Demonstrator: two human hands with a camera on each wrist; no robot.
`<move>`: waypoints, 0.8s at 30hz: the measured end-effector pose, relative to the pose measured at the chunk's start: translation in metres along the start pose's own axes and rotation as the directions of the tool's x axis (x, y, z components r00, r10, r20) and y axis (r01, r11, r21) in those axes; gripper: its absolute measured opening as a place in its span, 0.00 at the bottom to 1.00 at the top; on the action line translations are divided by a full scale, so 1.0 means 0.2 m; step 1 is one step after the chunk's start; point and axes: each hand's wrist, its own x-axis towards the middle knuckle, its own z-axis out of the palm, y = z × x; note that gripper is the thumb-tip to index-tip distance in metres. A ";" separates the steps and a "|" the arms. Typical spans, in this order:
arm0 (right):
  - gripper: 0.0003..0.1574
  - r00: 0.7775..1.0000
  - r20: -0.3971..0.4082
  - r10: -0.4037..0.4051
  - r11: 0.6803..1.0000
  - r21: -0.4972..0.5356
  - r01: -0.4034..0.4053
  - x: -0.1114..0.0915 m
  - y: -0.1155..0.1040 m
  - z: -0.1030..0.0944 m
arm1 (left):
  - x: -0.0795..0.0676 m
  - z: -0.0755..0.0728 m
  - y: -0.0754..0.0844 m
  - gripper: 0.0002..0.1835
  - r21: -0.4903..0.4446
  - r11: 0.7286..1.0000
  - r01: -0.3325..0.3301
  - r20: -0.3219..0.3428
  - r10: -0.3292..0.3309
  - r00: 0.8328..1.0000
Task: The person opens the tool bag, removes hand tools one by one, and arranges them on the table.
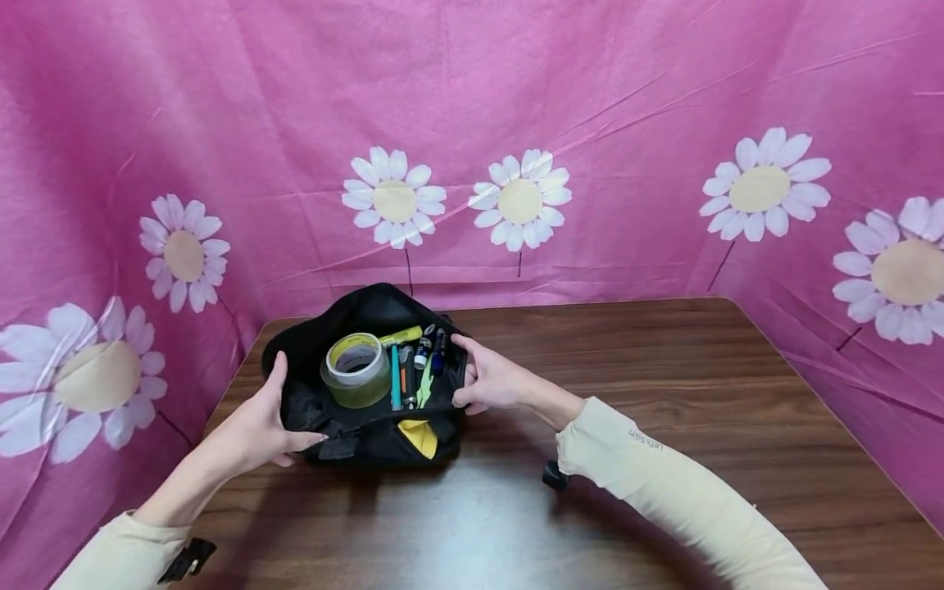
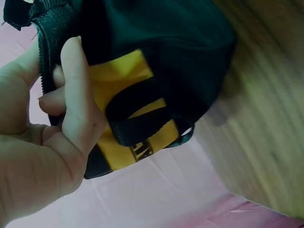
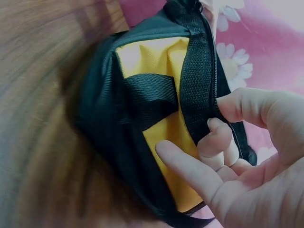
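Note:
A black tool bag (image 1: 376, 305) with yellow panels (image 3: 152, 59) stands unzipped on the table, its mouth held wide. My left hand (image 1: 254, 428) grips the zippered rim at the bag's left end, thumb on the inner side. At the right end my right hand (image 1: 496, 378) pinches the rim between thumb and fingers. Inside lie tape rolls (image 1: 357, 392) stacked together, a yellow marker (image 1: 401, 336), a teal stick-like item (image 1: 396, 378), a black-and-orange tool (image 1: 408, 378), a light green item (image 1: 425, 383) and dark blue capped tubes (image 1: 439, 352).
The brown wooden table (image 1: 664, 369) extends to the right of the bag and in front of it. A pink cloth (image 1: 627, 98) with white flowers hangs behind the table and along both sides. Black wrist straps (image 1: 555, 475) show under the sleeves.

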 end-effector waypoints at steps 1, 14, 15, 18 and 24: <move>0.67 1.000 0.001 0.003 1.000 0.011 -0.003 0.00 0.02 0.01 | 0.00 0.01 -0.01 0.74 0.011 1.000 0.000 -0.016 0.000 1.000; 0.71 0.990 0.050 0.134 0.984 0.110 -0.139 0.04 0.31 0.04 | 0.03 0.16 -0.22 0.74 0.234 0.971 0.042 -0.139 -0.009 0.990; 0.71 0.987 0.057 0.151 0.981 0.111 -0.157 0.05 0.32 0.04 | 0.04 0.17 -0.23 0.74 0.244 0.969 0.040 -0.142 -0.005 0.990; 0.70 0.978 0.089 0.190 0.975 0.096 -0.198 0.07 0.33 0.03 | 0.08 0.16 -0.26 0.74 0.270 0.963 0.025 -0.151 0.017 0.988; 0.69 0.971 0.095 0.222 0.973 0.041 -0.226 0.08 0.32 -0.02 | 0.13 0.17 -0.26 0.75 0.212 0.977 -0.002 -0.098 0.023 0.995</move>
